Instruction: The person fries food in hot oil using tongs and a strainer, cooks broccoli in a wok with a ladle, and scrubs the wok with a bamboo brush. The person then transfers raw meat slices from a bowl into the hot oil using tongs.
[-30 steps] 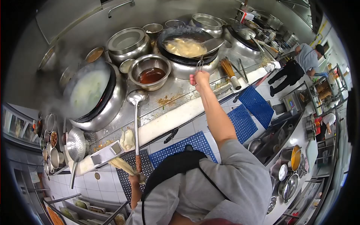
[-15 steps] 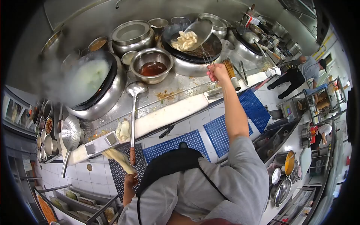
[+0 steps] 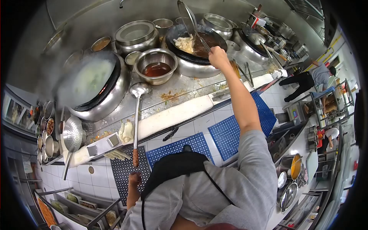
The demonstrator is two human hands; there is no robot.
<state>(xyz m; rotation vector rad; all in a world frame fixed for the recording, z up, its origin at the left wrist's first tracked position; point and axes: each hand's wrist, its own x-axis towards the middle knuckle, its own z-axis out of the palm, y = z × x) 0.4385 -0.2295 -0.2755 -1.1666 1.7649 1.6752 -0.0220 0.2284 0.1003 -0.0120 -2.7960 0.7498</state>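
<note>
My right hand (image 3: 219, 57) is closed around the handle of a strainer (image 3: 187, 17), which is tilted steeply over the wok (image 3: 225, 46). Pale, strip-like pieces of food (image 3: 184, 43) lie in a heap at the wok's left side, beside dark liquid (image 3: 207, 43). My left hand (image 3: 134, 178) hangs low by my body, just below the wooden handle end of a long ladle (image 3: 137, 115). Its fingers are too dark and small to make out. A pale cloth (image 3: 118, 154) hangs from the counter edge near it.
A steaming wok (image 3: 86, 82) stands at left, with a perforated skimmer (image 3: 73, 134) in front. A steel bowl of reddish-brown liquid (image 3: 156, 69) sits between the woks. Lidded pots (image 3: 137, 33) line the back. Bamboo sticks (image 3: 234, 69) stand at right. Another person (image 3: 311, 78) bends over farther right.
The strainer has tipped up from nearly level, and the pale pieces have gone from it into the wok. The cloth has dropped away from my left hand toward the counter edge.
</note>
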